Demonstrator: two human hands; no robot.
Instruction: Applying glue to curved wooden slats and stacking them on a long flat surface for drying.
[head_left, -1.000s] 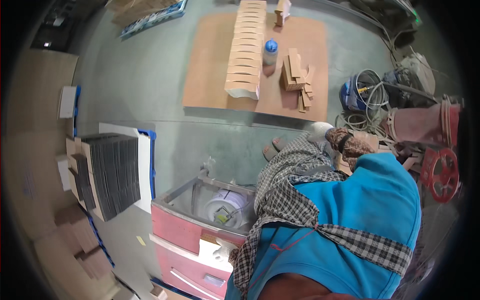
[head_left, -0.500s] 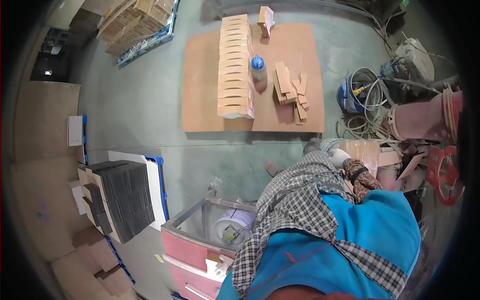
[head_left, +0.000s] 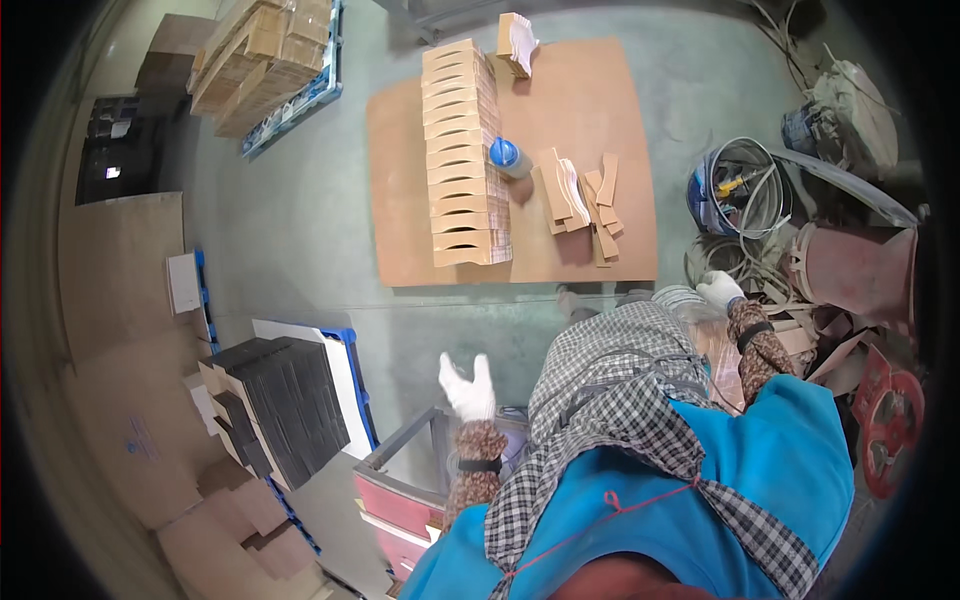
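My left hand (head_left: 466, 388), in a white glove, is raised over the corner of a red cabinet (head_left: 395, 505). Its thumb and fingers are spread, with nothing in them. On the right, my right hand (head_left: 720, 290), gloved too, hangs beside a roundish pale coil (head_left: 682, 299) on top of a taped carton (head_left: 722, 350). The fingers of this hand are too small and partly turned away to tell whether they close on anything. In front of me a brown board (head_left: 570, 262) bears a long row of curved tan pieces (head_left: 462, 160), a blue-lidded bottle (head_left: 508, 156) and loose curved strips (head_left: 585, 205).
A small stack (head_left: 515, 45) sits at the board's far edge. Left stand a dark stack of panels (head_left: 290, 405) and a carton-laden pallet (head_left: 265, 60). Right are a bucket (head_left: 740, 185), a red drum (head_left: 855, 270), a red wheel (head_left: 890, 420) and loose hoses.
My left hand has come into sight over the cabinet, its fingers spread. My right hand has moved up and to the right, away from my apron. The view has shifted slightly.
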